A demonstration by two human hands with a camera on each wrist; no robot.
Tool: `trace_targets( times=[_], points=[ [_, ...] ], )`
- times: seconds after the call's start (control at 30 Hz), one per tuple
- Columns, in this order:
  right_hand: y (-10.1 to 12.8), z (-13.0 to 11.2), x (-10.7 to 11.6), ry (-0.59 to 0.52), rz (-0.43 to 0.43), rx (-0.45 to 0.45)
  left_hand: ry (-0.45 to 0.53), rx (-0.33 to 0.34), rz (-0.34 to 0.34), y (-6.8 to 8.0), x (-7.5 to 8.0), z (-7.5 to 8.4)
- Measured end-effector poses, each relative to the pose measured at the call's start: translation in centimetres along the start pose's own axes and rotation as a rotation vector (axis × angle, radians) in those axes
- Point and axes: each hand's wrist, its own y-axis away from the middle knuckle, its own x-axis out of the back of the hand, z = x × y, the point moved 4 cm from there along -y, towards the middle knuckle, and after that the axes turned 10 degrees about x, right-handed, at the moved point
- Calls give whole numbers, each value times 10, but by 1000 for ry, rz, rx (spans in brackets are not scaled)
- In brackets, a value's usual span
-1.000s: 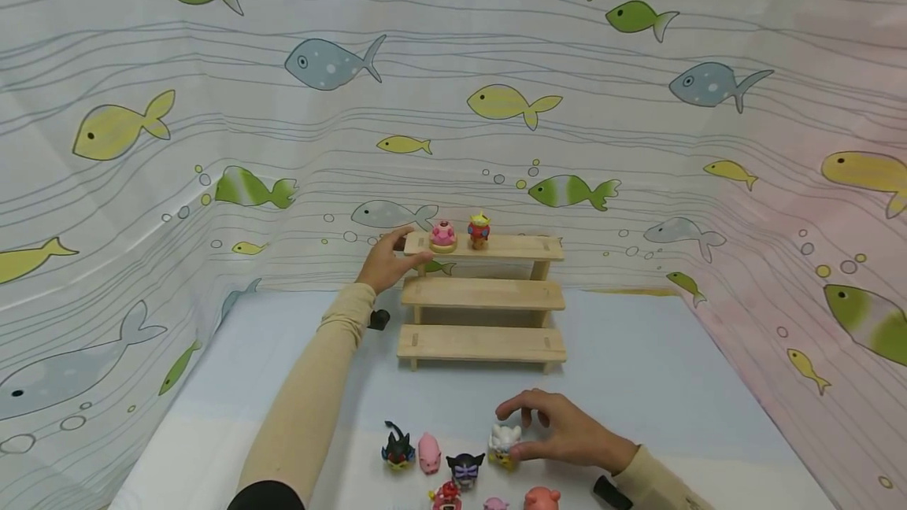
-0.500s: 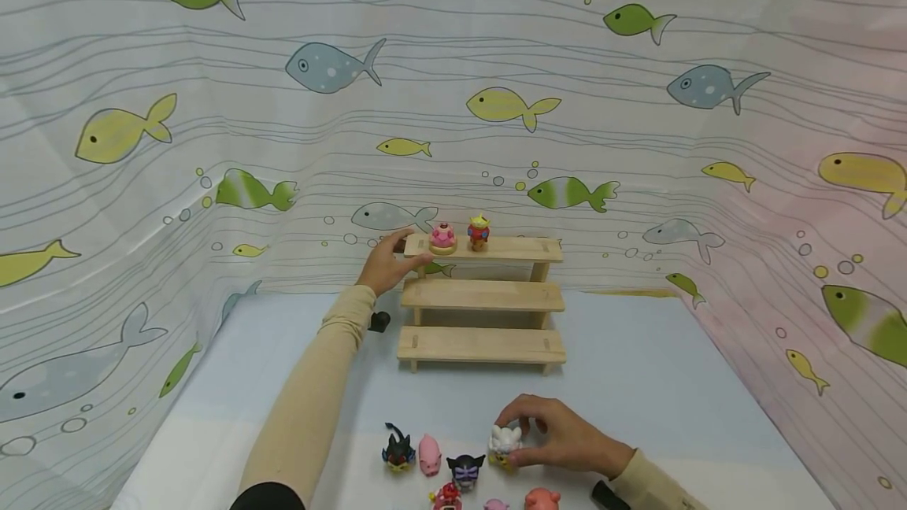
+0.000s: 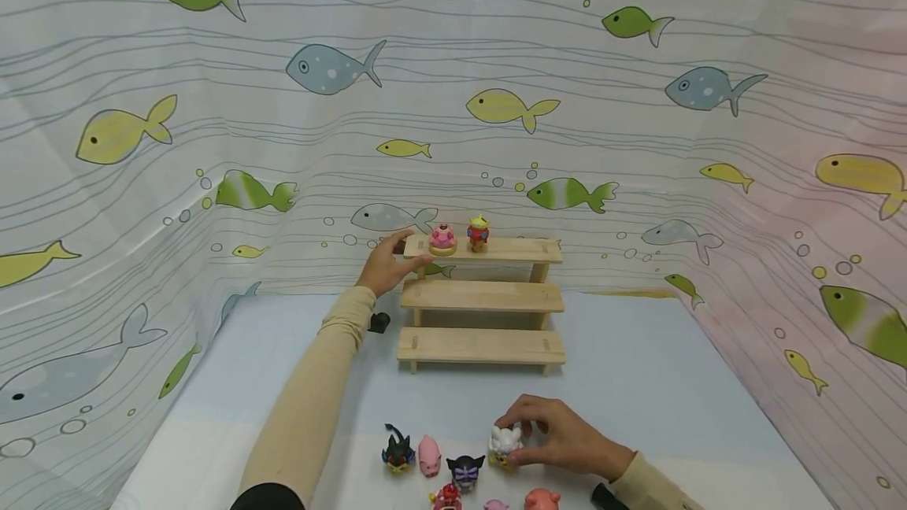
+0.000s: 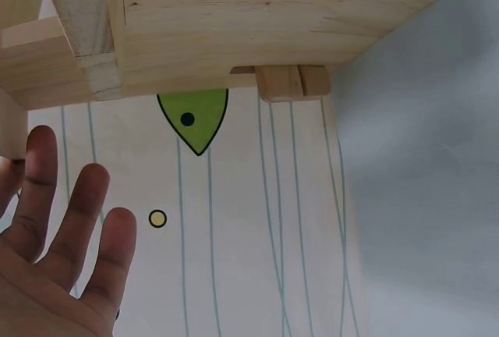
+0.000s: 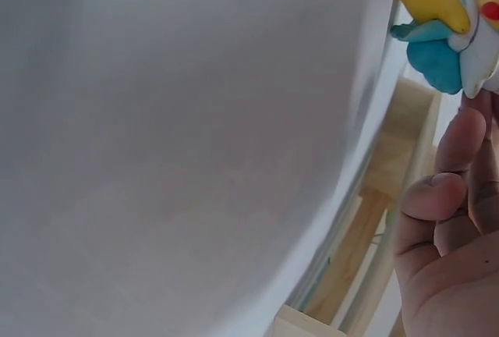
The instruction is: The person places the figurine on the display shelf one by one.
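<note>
A three-tier wooden display stand (image 3: 482,345) stands on the table, a pink round figurine (image 3: 442,238) and an alien-like figurine (image 3: 478,233) on its top tier. My left hand (image 3: 388,262) grips the left end of that top board; in the left wrist view several fingers (image 4: 87,196) extend below the wood. My right hand (image 3: 567,437) pinches a white toy figurine (image 3: 505,442) between thumb and index finger at the table. Up close in the right wrist view, this figurine (image 5: 444,37) has yellow and teal parts; its top is cut off.
Left of the right hand lie a black figurine (image 3: 398,451), a pink pig (image 3: 429,455) and a dark masked figurine (image 3: 465,469). Nearer are a red figurine (image 3: 446,497) and a coral pig (image 3: 542,499). A fish-print sheet (image 3: 453,61) hangs behind the stand.
My right index finger has come down onto the white figurine, which stays in place. The left hand holds still on the stand. The head view has tilted slightly.
</note>
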Motion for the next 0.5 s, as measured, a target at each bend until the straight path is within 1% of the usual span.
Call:
trace_targets(
  times=[0.3,0.5],
  points=[
    [2,7,1,26,-5,-28,5,-18,4,-3,-1,-3],
    [-3,4,11,36,18,-22,13,-23,3,-5,-1,-6]
  ],
)
